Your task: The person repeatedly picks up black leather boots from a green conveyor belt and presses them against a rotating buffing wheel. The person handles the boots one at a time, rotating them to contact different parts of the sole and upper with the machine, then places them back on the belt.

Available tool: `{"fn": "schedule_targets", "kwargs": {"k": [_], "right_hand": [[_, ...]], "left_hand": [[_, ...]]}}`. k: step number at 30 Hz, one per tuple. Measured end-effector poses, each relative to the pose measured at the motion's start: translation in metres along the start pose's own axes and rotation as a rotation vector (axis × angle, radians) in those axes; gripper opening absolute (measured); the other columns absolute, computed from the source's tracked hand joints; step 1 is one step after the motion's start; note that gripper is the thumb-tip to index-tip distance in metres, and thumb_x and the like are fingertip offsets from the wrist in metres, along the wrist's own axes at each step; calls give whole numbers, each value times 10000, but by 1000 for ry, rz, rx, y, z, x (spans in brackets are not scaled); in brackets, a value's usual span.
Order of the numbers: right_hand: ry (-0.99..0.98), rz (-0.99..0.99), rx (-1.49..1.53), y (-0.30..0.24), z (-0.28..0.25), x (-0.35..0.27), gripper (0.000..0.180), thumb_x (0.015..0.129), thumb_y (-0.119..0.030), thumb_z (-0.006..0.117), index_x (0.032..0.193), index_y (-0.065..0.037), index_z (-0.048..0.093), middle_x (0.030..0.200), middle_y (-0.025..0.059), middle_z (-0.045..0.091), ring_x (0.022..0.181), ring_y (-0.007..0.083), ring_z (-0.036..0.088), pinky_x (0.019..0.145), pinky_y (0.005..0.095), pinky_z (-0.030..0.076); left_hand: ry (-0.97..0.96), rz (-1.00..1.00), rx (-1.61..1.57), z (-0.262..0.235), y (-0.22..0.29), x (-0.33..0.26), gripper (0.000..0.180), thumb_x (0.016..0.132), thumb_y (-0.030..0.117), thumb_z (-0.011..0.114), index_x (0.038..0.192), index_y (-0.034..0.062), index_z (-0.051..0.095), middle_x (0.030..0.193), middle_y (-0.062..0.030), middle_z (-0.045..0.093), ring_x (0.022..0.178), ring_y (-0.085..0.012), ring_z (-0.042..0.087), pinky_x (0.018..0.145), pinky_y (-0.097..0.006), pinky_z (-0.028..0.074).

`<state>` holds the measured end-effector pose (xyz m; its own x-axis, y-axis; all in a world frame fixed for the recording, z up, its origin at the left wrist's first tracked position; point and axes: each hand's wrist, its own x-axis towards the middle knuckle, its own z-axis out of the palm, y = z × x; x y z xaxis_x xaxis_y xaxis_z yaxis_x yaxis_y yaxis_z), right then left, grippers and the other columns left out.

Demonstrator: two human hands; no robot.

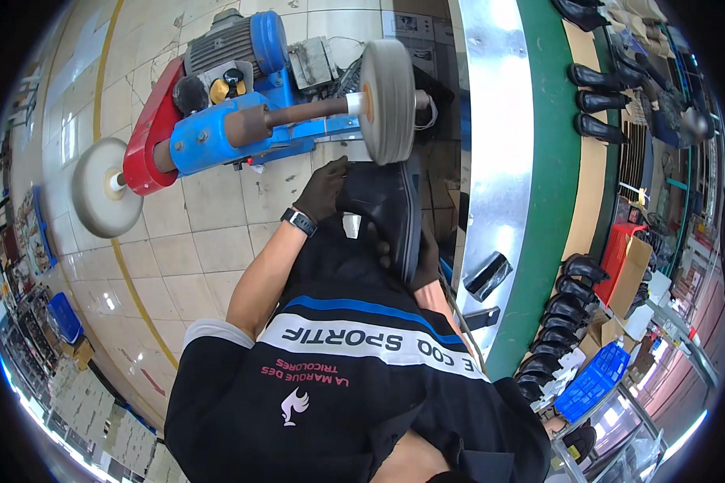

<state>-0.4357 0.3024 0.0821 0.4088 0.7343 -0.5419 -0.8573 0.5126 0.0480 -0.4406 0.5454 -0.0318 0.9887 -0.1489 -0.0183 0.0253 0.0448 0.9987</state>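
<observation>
Beside a green bench [544,201], on tiled floor [205,213]: gripping a black boot [388,200] with left hand [324,193] and right hand [427,259], just below the grey wheel [389,101]. Seemingly mid-work; impossible to judge the share done or left.

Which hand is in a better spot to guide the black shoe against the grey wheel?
Probably the left hand: it holds the black shoe nearer the grey wheel; the right hand holds it farther back.
</observation>
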Motion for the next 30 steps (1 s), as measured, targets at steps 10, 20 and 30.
{"fn": "schedule_targets", "kwargs": {"k": [10,20,30], "right_hand": [[154,-50,250,-21,-18,91,586,880,-579,520,1226,-108,550,1110,163,601,964,299,587,652,368,523],[437,19,584,-40,-55,182,359,893,-376,423,1009,-84,596,894,91,592,754,219,539,569,328,412],[787,-723,-1213,-101,-133,81,451,998,-367,420,1288,-34,507,1224,230,584,1178,303,550,986,412,419]], "left_hand": [[-201,-496,-556,-45,-58,68,311,974,58,444,1250,-35,554,1210,-84,620,1078,-145,592,957,-300,485],[-588,-268,978,-103,-149,66,316,776,244,627,1009,40,693,1012,-218,676,969,-369,645,829,-440,505],[-713,-463,822,15,-125,17,306,810,266,607,992,35,693,941,-233,674,926,-397,645,793,-462,501]]}}
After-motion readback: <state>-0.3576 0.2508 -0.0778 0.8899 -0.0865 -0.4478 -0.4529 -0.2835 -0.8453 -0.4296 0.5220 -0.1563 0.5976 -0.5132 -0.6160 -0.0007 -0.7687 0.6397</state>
